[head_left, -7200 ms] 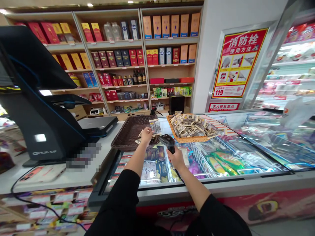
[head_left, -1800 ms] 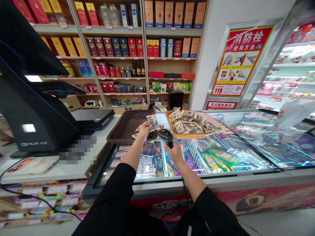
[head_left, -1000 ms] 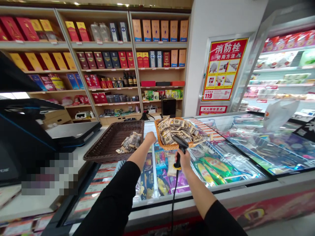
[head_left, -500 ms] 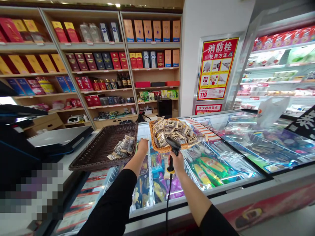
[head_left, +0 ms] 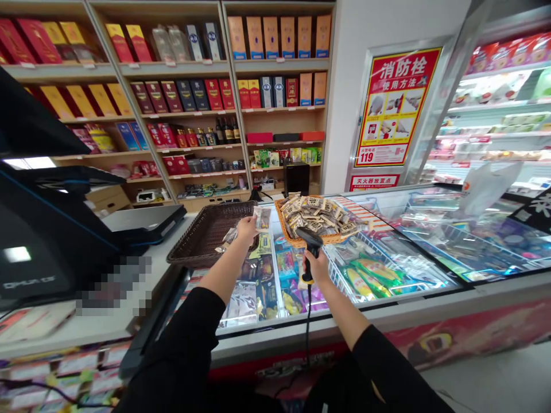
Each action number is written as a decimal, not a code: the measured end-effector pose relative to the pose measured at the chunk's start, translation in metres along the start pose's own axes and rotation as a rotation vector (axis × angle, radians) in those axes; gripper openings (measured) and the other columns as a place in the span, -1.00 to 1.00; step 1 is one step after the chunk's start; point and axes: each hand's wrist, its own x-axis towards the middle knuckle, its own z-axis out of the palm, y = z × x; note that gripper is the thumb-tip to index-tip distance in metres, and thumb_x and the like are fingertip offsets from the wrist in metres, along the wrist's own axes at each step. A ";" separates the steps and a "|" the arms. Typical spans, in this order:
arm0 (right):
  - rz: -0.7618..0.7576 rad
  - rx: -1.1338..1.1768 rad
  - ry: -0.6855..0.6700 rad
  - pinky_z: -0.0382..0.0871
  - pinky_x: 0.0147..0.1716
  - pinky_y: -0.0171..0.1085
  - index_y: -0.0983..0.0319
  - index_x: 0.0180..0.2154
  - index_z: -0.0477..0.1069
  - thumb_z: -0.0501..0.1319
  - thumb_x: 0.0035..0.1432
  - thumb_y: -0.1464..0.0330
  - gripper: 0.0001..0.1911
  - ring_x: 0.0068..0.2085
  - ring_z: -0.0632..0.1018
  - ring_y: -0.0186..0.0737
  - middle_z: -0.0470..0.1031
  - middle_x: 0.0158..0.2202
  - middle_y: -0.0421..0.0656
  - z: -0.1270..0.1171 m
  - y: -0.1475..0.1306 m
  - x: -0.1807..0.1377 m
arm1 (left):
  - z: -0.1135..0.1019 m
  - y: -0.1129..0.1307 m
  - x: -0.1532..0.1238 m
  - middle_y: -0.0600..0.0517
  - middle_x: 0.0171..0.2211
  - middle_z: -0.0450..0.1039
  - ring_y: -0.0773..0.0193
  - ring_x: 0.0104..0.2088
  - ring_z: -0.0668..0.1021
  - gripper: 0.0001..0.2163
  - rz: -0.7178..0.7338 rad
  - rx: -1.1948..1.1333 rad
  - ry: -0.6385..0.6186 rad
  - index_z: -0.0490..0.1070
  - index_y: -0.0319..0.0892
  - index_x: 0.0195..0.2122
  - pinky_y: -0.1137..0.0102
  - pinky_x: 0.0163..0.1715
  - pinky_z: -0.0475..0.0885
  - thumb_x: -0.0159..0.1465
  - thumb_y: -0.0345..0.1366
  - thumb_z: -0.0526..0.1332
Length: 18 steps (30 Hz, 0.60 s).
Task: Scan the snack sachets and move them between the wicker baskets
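Note:
My left hand (head_left: 247,229) pinches a small snack packet (head_left: 262,218) and holds it up between the two baskets. My right hand (head_left: 316,265) grips the handle of a black barcode scanner (head_left: 309,239), whose head points toward the packet. The dark brown wicker basket (head_left: 202,238) to the left holds a few packets. An orange wicker basket (head_left: 301,240) to the right is heaped with several similar packets. Both baskets rest on the glass lid of a chest freezer (head_left: 387,269).
A black checkout terminal (head_left: 47,229) stands on the counter at left, with a flat black device (head_left: 144,221) beside it. Shelves of boxed goods (head_left: 193,97) fill the back wall. A red fire-hydrant poster (head_left: 394,109) hangs at right, next to a chilled display.
My left hand put the earlier packet in the brown basket, reached to the orange one and now holds a packet up again. The camera swung right, then back left.

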 end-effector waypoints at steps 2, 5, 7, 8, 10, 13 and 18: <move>-0.044 -0.064 -0.095 0.19 -0.76 -0.38 0.19 -0.42 0.24 0.27 -0.03 0.20 -0.74 -0.75 0.30 -0.40 0.32 -0.69 -0.36 0.013 0.002 -0.007 | -0.010 0.003 -0.001 -0.02 -0.42 0.48 0.25 -0.27 0.58 -0.85 -0.106 -0.232 -0.029 0.38 -0.22 -0.41 0.36 -0.22 0.49 0.27 -0.27 0.21; -0.066 -0.117 -0.211 0.20 -0.73 -0.37 0.19 -0.41 0.26 0.24 0.01 0.20 -0.76 -0.74 0.31 -0.39 0.31 -0.70 -0.35 0.034 0.004 -0.018 | -0.026 0.001 -0.004 -0.03 -0.39 0.50 0.32 -0.33 0.57 -0.88 -0.169 -0.368 -0.101 0.41 -0.24 -0.37 0.43 -0.27 0.50 0.18 -0.33 0.31; -0.059 -0.124 -0.242 0.19 -0.74 -0.37 0.19 -0.40 0.26 0.23 0.02 0.20 -0.77 -0.75 0.30 -0.38 0.30 -0.71 -0.37 0.045 0.006 -0.023 | -0.036 -0.006 -0.006 -0.02 -0.39 0.52 0.31 -0.36 0.57 -0.83 -0.158 -0.374 -0.135 0.43 -0.25 -0.34 0.42 -0.30 0.50 0.07 -0.41 0.38; -0.056 -0.130 -0.247 0.18 -0.74 -0.37 0.18 -0.40 0.26 0.23 0.02 0.20 -0.78 -0.75 0.29 -0.38 0.29 -0.71 -0.37 0.049 0.008 -0.025 | -0.039 -0.010 -0.007 -0.01 -0.38 0.53 0.30 -0.36 0.58 -0.78 -0.116 -0.357 -0.130 0.43 -0.24 -0.31 0.40 -0.30 0.50 0.01 -0.43 0.39; -0.051 -0.148 -0.252 0.16 -0.75 -0.37 0.18 -0.41 0.25 0.23 0.02 0.20 -0.78 -0.76 0.28 -0.38 0.29 -0.72 -0.37 0.053 0.011 -0.027 | -0.043 -0.019 -0.008 0.01 -0.36 0.55 0.28 -0.32 0.59 -0.69 0.020 -0.327 -0.089 0.43 -0.22 -0.29 0.37 -0.25 0.50 -0.08 -0.44 0.42; -0.055 -0.153 -0.240 0.15 -0.75 -0.37 0.18 -0.43 0.25 0.23 0.03 0.20 -0.77 -0.76 0.27 -0.38 0.29 -0.73 -0.37 0.052 0.014 -0.028 | -0.041 -0.030 -0.007 0.00 -0.38 0.56 0.23 -0.28 0.61 -0.67 0.176 -0.266 -0.060 0.40 -0.22 -0.37 0.30 -0.14 0.47 -0.17 -0.44 0.44; -0.126 -0.050 -0.196 0.19 -0.70 -0.37 0.19 -0.42 0.26 0.23 0.07 0.19 -0.77 -0.71 0.29 -0.40 0.30 -0.69 -0.35 0.041 0.013 -0.031 | -0.033 -0.036 -0.006 -0.03 -0.38 0.59 0.18 -0.24 0.62 -0.69 0.224 -0.196 -0.071 0.40 -0.21 -0.38 0.22 -0.05 0.45 -0.17 -0.46 0.42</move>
